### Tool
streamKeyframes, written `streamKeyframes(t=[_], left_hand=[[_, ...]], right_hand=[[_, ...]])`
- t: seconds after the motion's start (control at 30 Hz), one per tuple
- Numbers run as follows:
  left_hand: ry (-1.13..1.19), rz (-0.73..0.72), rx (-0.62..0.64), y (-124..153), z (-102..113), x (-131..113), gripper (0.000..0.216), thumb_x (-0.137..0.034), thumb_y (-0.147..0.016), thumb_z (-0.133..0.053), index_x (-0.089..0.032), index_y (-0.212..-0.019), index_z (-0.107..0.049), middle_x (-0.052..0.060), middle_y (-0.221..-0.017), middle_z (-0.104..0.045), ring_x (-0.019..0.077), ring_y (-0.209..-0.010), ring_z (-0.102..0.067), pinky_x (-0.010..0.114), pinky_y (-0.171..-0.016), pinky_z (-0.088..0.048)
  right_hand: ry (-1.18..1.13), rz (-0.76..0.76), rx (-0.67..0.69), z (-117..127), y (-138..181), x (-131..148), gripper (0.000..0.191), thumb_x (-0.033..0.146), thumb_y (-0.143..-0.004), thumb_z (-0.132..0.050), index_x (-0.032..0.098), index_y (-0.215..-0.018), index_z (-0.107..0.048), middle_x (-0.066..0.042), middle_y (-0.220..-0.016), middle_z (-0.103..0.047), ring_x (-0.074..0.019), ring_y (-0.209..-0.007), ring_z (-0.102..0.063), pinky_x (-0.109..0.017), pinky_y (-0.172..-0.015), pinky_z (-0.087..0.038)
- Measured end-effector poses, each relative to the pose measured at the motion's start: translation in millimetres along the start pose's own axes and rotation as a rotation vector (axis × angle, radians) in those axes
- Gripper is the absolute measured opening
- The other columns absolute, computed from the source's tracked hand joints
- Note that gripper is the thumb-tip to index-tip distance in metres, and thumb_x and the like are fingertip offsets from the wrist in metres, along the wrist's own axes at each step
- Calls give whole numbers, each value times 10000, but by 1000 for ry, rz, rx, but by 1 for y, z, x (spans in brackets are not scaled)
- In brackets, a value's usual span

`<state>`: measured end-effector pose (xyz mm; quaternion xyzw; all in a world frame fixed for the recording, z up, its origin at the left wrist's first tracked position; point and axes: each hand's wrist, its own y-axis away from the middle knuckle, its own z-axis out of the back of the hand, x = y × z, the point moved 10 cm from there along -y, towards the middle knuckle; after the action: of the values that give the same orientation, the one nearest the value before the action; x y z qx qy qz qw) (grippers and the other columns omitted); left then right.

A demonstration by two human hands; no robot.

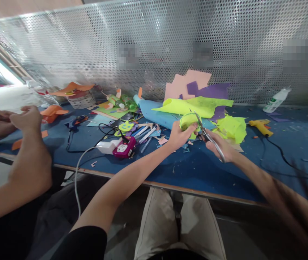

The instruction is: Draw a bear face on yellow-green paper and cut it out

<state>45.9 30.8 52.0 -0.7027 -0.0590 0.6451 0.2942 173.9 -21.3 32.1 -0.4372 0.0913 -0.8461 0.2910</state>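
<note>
While left hand (179,136) holds rounded neon yellow-green piece (190,120), right hand (222,145) grips silvery-handled scissors (205,133).

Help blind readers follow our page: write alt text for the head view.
A person's left hand holds a yellow-green piece while the right hand holds scissors at its edge, over a cluttered blue table. Another person's hands are at left.

A craft workshop, or a similar making space, is suggested by a long blue workbench (194,171) backed by a perforated metal panel (156,39). The bench is strewn with coloured sheets (179,86) and small offcuts (162,141), and scissors (204,131) are held above it. A yellow glue gun (260,126), a white bottle (277,100) and a magenta power adapter (124,148) are also seen there.
</note>
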Motion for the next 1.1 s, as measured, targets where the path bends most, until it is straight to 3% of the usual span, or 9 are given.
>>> streamKeyframes(t=[0.13,0.5,0.8,1.1], left_hand=[[23,7,-5,0,0,2,359,-465,-891,-683,-160,-720,-603,-28,-559,-565,72,-492,-514,227,-546,-484],[-30,-3,30,1,-6,1,413,-537,-922,-664,-181,-721,-601,-32,-551,-503,93,-538,-491,240,-556,-449],[-29,-96,-69,-1,7,-7,384,-562,-881,-727,-180,-899,-696,36,-834,-685,135,-740,-596,267,-700,-508],[-90,-105,-6,-1,2,-14,370,-534,-880,-736,-169,-849,-684,25,-792,-649,131,-708,-548,264,-651,-469]], right_hand=[[39,12,17,-3,1,3,573,792,-968,-376,232,-860,-435,-15,-767,-483,-174,-635,-436,-337,-602,-376],[-15,4,-26,-4,0,2,589,820,-945,-390,239,-854,-422,-10,-720,-484,-179,-621,-421,-344,-595,-365],[-12,26,-46,-3,0,-3,533,755,-981,-419,232,-875,-413,8,-750,-446,-160,-631,-399,-327,-601,-342],[-69,-23,-14,-5,1,-3,585,816,-949,-402,235,-890,-437,-8,-731,-492,-174,-640,-432,-331,-586,-381]])
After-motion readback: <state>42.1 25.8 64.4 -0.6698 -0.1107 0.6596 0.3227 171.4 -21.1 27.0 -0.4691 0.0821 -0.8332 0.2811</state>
